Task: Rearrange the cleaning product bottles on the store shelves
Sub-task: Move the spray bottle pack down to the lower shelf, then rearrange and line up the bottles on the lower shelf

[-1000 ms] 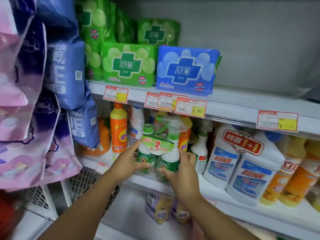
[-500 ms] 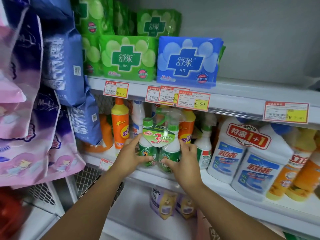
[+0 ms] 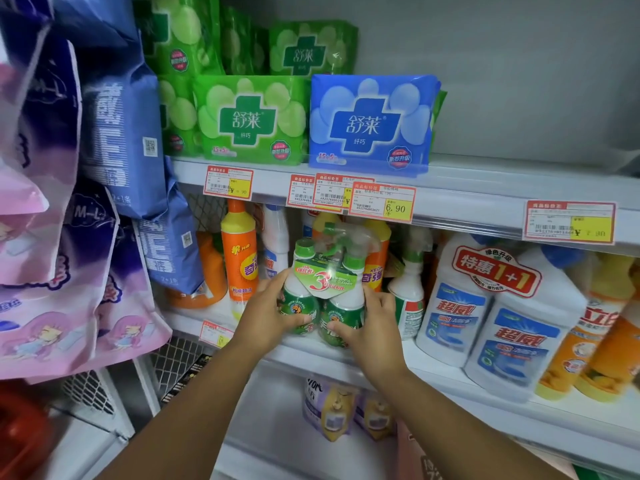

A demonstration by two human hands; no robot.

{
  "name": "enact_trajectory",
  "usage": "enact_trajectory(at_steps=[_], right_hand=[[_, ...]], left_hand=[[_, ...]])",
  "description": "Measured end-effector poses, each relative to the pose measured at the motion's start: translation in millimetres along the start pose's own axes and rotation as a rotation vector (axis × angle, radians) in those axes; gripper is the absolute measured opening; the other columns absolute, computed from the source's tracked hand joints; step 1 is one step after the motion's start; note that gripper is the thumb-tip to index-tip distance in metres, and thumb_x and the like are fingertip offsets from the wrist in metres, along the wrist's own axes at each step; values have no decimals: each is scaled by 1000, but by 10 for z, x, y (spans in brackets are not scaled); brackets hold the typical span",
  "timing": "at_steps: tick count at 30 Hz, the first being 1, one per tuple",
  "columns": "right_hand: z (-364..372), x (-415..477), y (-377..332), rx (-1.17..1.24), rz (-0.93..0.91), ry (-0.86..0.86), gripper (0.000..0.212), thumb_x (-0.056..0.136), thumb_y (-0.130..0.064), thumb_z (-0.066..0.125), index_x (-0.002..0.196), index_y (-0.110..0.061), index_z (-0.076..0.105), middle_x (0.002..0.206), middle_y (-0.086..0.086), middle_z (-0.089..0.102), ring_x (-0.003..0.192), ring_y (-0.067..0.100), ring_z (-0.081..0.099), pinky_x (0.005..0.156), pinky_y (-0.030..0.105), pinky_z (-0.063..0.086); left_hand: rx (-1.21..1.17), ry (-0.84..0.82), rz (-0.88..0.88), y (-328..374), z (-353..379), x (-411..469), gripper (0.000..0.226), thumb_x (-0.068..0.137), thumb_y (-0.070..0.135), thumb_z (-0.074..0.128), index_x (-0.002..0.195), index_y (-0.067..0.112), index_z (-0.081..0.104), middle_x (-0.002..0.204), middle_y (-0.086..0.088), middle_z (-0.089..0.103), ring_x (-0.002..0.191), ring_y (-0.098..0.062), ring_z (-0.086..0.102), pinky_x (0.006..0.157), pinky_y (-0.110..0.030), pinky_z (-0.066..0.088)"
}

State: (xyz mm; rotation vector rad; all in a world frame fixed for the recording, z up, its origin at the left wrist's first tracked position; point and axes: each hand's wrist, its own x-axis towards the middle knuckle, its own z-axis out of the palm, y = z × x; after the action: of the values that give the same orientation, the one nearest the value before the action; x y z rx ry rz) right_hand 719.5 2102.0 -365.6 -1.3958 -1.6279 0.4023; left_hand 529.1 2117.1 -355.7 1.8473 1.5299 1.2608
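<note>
On the middle shelf: a green bottle pack.
Left hand and right hand clasp it, fingers wrapped round its sides.

Single head-worn wide-angle cam, no 2nd view to overlap: looks fwd and slightly down at close range onto the white metal middle shelf, pale bare upper shelf back wall at top, both forearms entering from bottom edge.

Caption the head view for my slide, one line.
Both hands, left hand and right hand, clasp a shrink-wrapped green cleaner bottle pack at the middle shelf front, beside white "1+1" bottles.
</note>
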Motion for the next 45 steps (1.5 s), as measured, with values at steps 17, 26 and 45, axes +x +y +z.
enact_trajectory(at_steps=[17,26,45], right_hand=[[-1402,-924,368,34,-8,196,36,89,-34,61,123,-37,50,109,-20,55,100,-5,54,78,4,41],[-2728,-1461,1380,-161,243,372,36,91,-26,59,126,-19,53,115,-1,54,104,14,55,85,29,43],[-3534,-588,2458,-150,416,379,61,73,-26,80,123,-19,46,114,3,66,92,22,63,74,29,41]], left_hand=[[257,161,130,824,588,-780,42,81,32,66,119,25,51,109,1,50,101,-21,51,80,-34,45],[314,-373,440,1482,1963,-1253,46,85,44,59,128,30,50,130,10,50,119,-8,42,96,-20,30],[440,-234,588,1649,2959,-1020,29,78,52,60,94,30,71,89,13,68,81,-14,57,69,-32,34]])
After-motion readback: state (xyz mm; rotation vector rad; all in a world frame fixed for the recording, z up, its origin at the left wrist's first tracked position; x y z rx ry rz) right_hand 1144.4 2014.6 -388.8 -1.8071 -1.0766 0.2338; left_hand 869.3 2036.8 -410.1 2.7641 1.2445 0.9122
